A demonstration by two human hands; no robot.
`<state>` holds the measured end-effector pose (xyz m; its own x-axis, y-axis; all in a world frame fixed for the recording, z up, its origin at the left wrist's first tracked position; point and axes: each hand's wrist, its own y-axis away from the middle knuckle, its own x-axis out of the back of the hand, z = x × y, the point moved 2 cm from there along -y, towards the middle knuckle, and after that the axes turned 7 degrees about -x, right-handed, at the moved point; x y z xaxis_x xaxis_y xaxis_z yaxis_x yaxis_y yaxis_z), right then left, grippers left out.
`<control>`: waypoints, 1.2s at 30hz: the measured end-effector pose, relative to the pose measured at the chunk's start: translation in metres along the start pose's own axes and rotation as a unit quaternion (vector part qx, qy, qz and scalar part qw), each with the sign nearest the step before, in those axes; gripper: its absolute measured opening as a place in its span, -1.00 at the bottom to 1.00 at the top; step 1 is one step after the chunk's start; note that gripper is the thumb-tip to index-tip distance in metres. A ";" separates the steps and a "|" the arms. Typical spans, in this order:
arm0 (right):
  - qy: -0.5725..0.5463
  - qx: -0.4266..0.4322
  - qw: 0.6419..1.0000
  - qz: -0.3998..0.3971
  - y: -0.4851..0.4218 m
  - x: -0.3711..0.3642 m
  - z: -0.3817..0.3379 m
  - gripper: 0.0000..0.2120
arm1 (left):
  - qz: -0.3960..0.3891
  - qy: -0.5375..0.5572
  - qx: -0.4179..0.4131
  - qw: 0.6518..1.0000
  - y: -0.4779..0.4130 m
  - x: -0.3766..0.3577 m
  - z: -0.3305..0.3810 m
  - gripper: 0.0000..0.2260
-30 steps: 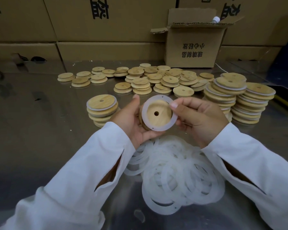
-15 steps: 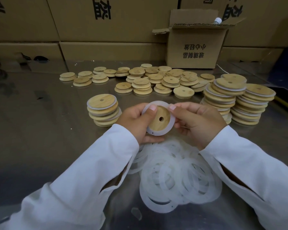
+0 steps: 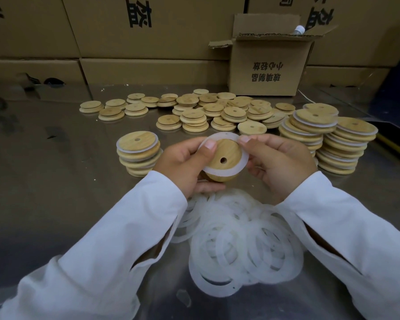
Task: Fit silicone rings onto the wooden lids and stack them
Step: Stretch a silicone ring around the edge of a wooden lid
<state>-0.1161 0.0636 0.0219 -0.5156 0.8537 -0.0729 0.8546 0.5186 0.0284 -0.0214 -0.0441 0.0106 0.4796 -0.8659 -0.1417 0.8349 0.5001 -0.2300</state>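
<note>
Wooden lid [image 3: 226,155]: being held up in both hands mid-scene, above the steel table [image 3: 56,181].
Silicone ring [image 3: 219,170]: sitting around the lid's raised face.
Left hand [image 3: 183,167]: gripping the lid, thumb pressing the ring's left edge, fingers curling underneath.
Right hand [image 3: 280,162]: pinching the ring's right edge.
Loose rings [image 3: 245,243]: lying heaped near, between the sleeves.
Ringed stacks: standing left [image 3: 138,153] and right [image 3: 346,146] of the hands.
Bare lids [image 3: 217,112]: lying scattered far, before an open cardboard box [image 3: 268,65].
</note>
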 end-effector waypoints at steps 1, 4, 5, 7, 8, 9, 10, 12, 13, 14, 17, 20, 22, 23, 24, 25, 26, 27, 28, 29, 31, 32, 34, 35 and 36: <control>-0.013 -0.011 1.000 -0.001 -0.001 0.000 0.001 -0.81 | 0.001 -0.007 -0.001 1.000 0.000 0.000 0.000 -0.84; -0.022 -0.021 0.999 -0.010 -0.002 0.000 0.002 -0.77 | 0.009 -0.018 -0.006 1.000 0.001 0.000 0.000 -0.84; -0.020 -0.022 0.999 -0.016 -0.002 -0.001 0.001 -0.77 | 0.014 -0.015 -0.008 1.000 0.001 0.000 0.000 -0.83; -0.013 -0.023 0.999 -0.026 -0.002 -0.002 0.001 -0.76 | 0.020 -0.009 -0.012 1.000 0.000 0.001 0.002 -0.81; -0.010 -0.024 0.999 -0.028 -0.002 -0.002 0.001 -0.75 | 0.021 -0.007 -0.013 1.000 0.000 0.002 0.002 -0.80; -0.008 -0.025 0.999 -0.029 -0.002 -0.002 0.001 -0.74 | 0.021 -0.004 -0.015 1.000 0.000 0.002 0.003 -0.79; -0.006 -0.024 0.999 -0.031 -0.001 -0.001 0.001 -0.74 | 0.022 -0.002 -0.018 1.000 0.000 0.002 0.003 -0.78; 0.002 -0.015 0.999 -0.032 -0.001 -0.001 0.001 -0.74 | 0.027 0.004 -0.023 0.999 -0.001 0.001 0.002 -0.79; 0.007 -0.007 0.999 -0.033 0.000 -0.001 0.001 -0.74 | 0.030 0.011 -0.023 0.999 -0.001 0.001 0.002 -0.80; 0.012 0.001 0.999 -0.035 0.000 -0.001 0.000 -0.76 | 0.032 0.020 -0.020 0.999 -0.001 0.000 0.001 -0.81; 0.017 0.022 0.999 -0.030 0.003 -0.001 -0.003 -0.84 | 0.037 0.049 -0.009 0.998 0.000 -0.001 0.000 -0.81; 0.031 0.056 0.998 -0.012 0.006 -0.001 -0.004 -0.90 | 0.050 0.066 -0.007 0.997 -0.001 -0.002 0.000 -0.81; 0.042 0.075 0.996 -0.013 0.008 -0.003 -0.003 -0.94 | 0.061 0.076 -0.012 0.995 -0.002 -0.001 0.000 -0.81; 0.053 0.087 0.995 -0.013 0.009 -0.004 -0.002 -0.94 | 0.065 0.080 -0.016 0.995 -0.002 -0.001 0.000 -0.81; 0.066 0.101 0.993 -0.008 0.010 -0.005 -0.002 -0.93 | 0.066 0.082 -0.020 0.994 -0.002 -0.001 0.001 -0.81; 0.075 0.113 0.991 0.000 0.010 -0.006 -0.002 -0.92 | 0.064 0.083 -0.024 0.994 -0.002 -0.001 0.000 -0.82; 0.077 0.121 0.990 0.009 0.010 -0.006 -0.001 -0.91 | 0.063 0.084 -0.028 0.994 -0.002 -0.001 0.000 -0.83; 0.074 0.127 0.989 0.017 0.010 -0.006 -0.001 -0.90 | 0.061 0.084 -0.032 0.994 -0.002 -0.001 0.000 -0.85; 0.070 0.131 0.989 0.024 0.009 -0.006 -0.001 -0.90 | 0.056 0.082 -0.036 0.994 -0.002 -0.001 0.000 -0.85; 0.068 0.133 0.988 0.029 0.009 -0.005 -0.001 -0.89 | 0.051 0.076 -0.040 0.995 -0.002 -0.001 0.000 -0.80; 0.068 0.133 0.988 0.031 0.009 -0.005 0.000 -0.88 | 0.040 0.061 -0.049 0.996 -0.001 0.000 -0.001 -0.70; 0.070 0.133 0.988 0.030 0.008 -0.006 0.001 -0.88 | 0.037 0.051 -0.053 0.997 -0.002 0.001 -0.001 -0.70; 0.078 0.133 0.988 0.026 0.008 -0.006 0.001 -0.88 | 0.040 0.030 -0.056 0.997 -0.002 0.003 -0.003 -0.78; 0.081 0.133 0.988 0.024 0.008 -0.006 0.001 -0.87 | 0.044 0.020 -0.059 0.997 -0.003 0.004 -0.003 -0.82; 0.082 0.134 0.987 0.024 0.008 -0.006 0.001 -0.87 | 0.046 0.011 -0.062 0.997 -0.004 0.006 -0.004 -0.84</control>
<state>-0.1056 0.0626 0.0214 -0.4585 0.8846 0.0848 0.8529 0.4648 -0.2376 -0.0226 -0.0508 0.0070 0.5453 -0.8166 -0.1894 0.7475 0.5759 -0.3311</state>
